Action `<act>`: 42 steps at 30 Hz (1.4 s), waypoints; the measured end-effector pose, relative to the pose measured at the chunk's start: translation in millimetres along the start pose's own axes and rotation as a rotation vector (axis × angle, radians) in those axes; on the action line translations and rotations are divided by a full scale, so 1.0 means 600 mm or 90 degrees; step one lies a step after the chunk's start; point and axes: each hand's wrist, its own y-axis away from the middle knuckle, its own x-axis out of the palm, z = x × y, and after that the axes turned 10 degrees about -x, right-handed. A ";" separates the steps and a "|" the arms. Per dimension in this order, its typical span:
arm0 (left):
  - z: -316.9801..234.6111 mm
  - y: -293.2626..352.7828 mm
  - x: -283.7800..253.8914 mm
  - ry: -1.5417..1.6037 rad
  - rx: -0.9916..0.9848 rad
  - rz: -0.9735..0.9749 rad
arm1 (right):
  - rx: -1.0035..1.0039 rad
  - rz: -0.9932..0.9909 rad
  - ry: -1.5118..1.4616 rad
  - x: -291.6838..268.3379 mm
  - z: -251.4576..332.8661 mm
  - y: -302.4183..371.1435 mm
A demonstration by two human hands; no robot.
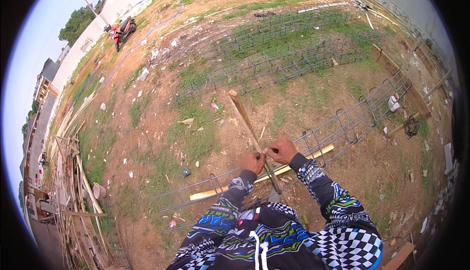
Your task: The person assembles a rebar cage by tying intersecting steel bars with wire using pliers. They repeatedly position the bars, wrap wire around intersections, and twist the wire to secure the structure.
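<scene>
My left hand (253, 163) and my right hand (282, 151) meet over a rebar cage, fingertips pinched close together. Whatever lies between the fingers is too small to make out. Just under them a dark steel stirrup (272, 180) stands across the long rebar rods (350, 121). A wooden stake (243, 113) slants away from beside my fingers, its far end raised. Beneath the rods runs a pale yellow timber strip (311, 155). More stirrups, one of them a bent square loop (345, 125), sit along the rods to the right.
Finished rebar cages (284, 49) lie on grass farther off. Bamboo poles and boards (73, 191) are heaped at left near a bucket (99, 191). At right stand a timber board (399, 81) and a wire coil (411, 126). A red motorbike (121, 31) is parked far left.
</scene>
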 end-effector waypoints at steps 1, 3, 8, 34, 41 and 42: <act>-0.009 0.002 -0.004 -0.007 -0.002 0.012 | 0.024 0.007 0.025 0.007 0.006 0.030; -0.010 0.007 -0.005 0.019 -0.001 -0.010 | 0.024 -0.044 0.087 0.052 0.001 0.080; -0.008 0.016 -0.020 0.021 -0.020 0.011 | 0.013 -0.022 0.144 0.124 -0.020 0.087; 0.072 0.014 0.030 0.275 0.167 -0.063 | -0.313 0.296 0.409 -0.016 0.117 -0.123; 0.050 0.000 0.061 0.289 -0.079 -0.057 | -0.291 0.190 0.318 0.073 -0.008 -0.217; 0.037 0.009 0.048 0.295 -0.122 -0.068 | -0.277 0.176 0.294 0.077 -0.013 -0.215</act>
